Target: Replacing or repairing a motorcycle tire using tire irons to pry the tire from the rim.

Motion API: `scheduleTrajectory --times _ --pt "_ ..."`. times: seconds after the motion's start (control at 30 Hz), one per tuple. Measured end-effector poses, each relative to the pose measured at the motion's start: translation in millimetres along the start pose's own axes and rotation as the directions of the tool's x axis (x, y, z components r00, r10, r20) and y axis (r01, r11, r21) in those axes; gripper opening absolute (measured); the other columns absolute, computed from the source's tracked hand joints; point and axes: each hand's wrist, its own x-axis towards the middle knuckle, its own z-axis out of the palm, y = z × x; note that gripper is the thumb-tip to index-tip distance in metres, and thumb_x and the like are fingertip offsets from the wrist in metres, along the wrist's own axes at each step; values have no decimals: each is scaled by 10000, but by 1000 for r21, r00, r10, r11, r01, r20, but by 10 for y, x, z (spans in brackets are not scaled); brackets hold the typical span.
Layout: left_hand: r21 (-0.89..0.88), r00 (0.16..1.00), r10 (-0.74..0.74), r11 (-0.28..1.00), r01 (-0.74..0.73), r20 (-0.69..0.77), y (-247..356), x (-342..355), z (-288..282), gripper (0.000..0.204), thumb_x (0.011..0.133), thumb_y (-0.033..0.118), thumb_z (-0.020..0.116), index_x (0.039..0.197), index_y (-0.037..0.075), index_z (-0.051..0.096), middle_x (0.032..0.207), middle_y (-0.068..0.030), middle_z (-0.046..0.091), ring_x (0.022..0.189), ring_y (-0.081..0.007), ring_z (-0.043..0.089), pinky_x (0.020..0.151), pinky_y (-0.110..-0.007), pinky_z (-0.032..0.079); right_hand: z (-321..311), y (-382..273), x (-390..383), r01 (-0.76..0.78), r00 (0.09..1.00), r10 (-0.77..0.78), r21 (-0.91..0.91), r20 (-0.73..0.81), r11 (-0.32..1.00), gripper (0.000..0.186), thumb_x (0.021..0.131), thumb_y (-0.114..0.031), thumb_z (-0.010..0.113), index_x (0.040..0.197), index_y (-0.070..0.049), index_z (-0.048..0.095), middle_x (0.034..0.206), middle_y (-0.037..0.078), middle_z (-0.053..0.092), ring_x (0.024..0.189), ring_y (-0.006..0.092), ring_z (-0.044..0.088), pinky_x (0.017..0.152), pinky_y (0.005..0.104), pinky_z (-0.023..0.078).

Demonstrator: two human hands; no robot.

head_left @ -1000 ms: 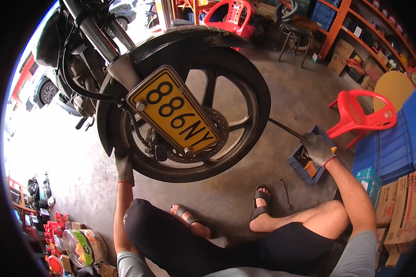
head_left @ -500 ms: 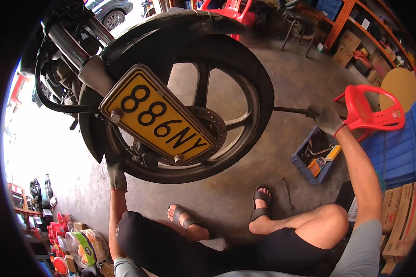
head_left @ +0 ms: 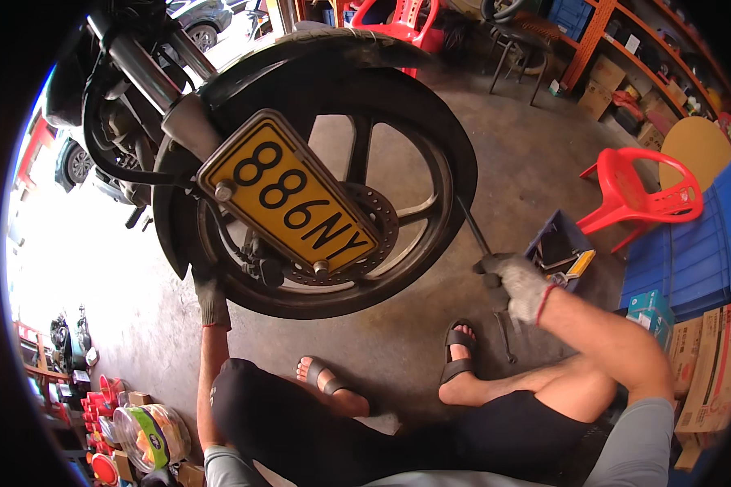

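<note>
A motorcycle wheel with a black tire (head_left: 463, 154) and dark spoked rim stands before me, and a yellow license plate (head_left: 288, 199) covers part of its brake disc (head_left: 388, 231). My left hand (head_left: 211, 299), in a grey work glove, grips the tire's lower left edge; its fingertips are partly hidden there. My right hand (head_left: 518, 284), gloved too, is closed around the lower end of a long dark metal bar (head_left: 475, 230). The bar slants up and left, its far end meeting the tire's right side. Its exact kind is hard to tell.
A wrench (head_left: 506, 337) lies on the floor near my right foot. Beyond my right hand stand a blue bin (head_left: 562, 231) of tools and a red plastic chair (head_left: 633, 191). Cardboard boxes (head_left: 715, 365) are stacked at right. A clear plastic jar (head_left: 150, 434) stands at lower left.
My right hand has swung down and left toward me, turning the bar from nearly level to steeply slanted. My left hand keeps its hold. The wheel sits slightly differently in view.
</note>
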Motion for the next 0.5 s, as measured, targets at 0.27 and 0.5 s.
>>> scheduleTrajectory --times 0.27,0.5 --pt "21 996 31 999 -30 -78 42 4 -165 668 734 183 748 1311 35 446 1203 -91 576 1041 -191 568 889 -306 463 1462 604 433 13 1000 -2 629 -18 777 50 885 -74 554 932 -79 539 674 35 537 479 165 495 456 345 434" --pt "78 999 36 996 -33 -28 200 -51 -96 738 728 217 750 1339 14 390 1236 -118 544 1071 -201 549 887 -312 465 1550 1171 1223 59 995 -95 581 32 812 96 891 -73 557 987 -68 549 869 68 583 650 166 589 587 315 550"
